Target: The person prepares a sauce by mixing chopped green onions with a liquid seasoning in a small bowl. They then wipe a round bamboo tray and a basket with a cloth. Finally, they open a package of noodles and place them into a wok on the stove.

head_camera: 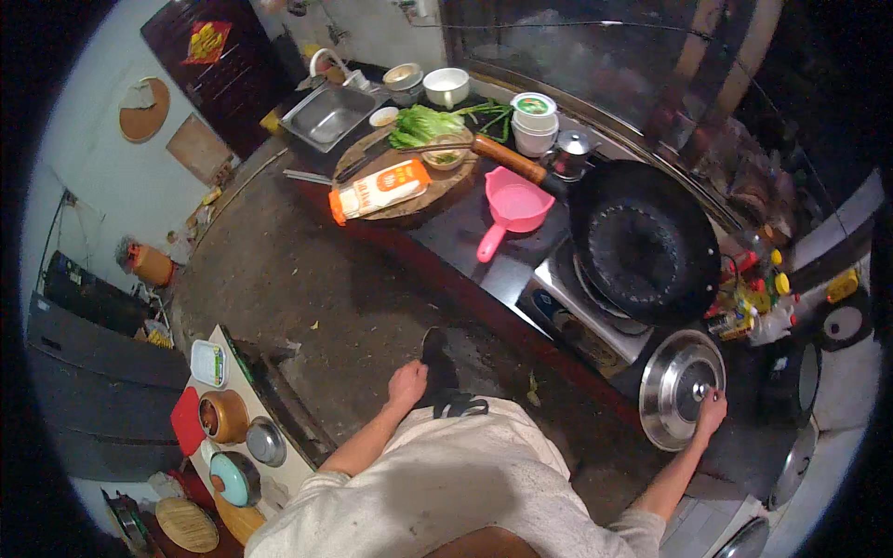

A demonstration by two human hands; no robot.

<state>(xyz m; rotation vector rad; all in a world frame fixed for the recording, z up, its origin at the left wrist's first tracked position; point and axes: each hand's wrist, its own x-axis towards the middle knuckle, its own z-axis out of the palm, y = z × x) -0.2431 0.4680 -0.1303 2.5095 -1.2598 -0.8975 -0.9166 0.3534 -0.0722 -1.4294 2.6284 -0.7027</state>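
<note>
My right hand (712, 413) grips the knob of a round metal pot lid (673, 401) at the right, beside the stove. With fingers curled and nothing seen in it, my left hand (408, 383) hangs over the floor by my body. On the gas stove (593, 314) sits a black wok (642, 244), its wooden handle (511, 159) pointing up and left. A pink plastic scoop (516, 202) lies on the counter left of the wok. Farther left, a round wooden chopping board (398, 209) carries an orange-and-white packet (382, 190), leafy greens (425, 125), a small bowl (444, 157) and a knife.
A steel sink (331, 115), bowls (446, 85), stacked white tubs (535, 129) and a metal pot (572, 150) line the back. Bottles (760, 300) crowd the counter right of the wok. Behind at lower left, a table (237, 370) holds several pots and containers.
</note>
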